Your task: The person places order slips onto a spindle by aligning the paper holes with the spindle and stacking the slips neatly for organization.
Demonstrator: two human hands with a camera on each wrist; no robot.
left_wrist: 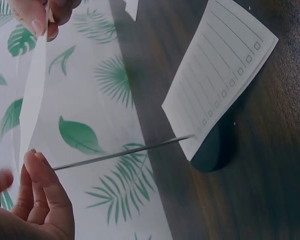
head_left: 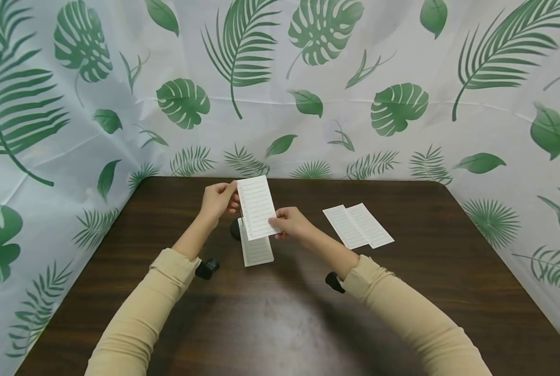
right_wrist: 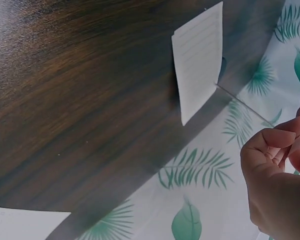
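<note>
Paper sheet (head_left: 256,206): raised near the top of the black spike holder (left_wrist: 216,154); I judge it light, bendable and easy to tear, best held at edges.
Sheet's look: white, ruled, with small boxes along one side.
Left hand (head_left: 219,201): curled fingers pinch one corner.
Right hand (head_left: 293,223): thumb and fingers pinch the opposite edge.

A white, creased sheet (head_left: 261,138) printed with green leaves (head_left: 399,108) hangs behind the table (head_left: 449,261) and along both its sides. The table is dark brown, wood-grained, with rounded far corners. A pale glare (head_left: 280,324) lies on its near middle; the sheet looks bluer at left.
</note>
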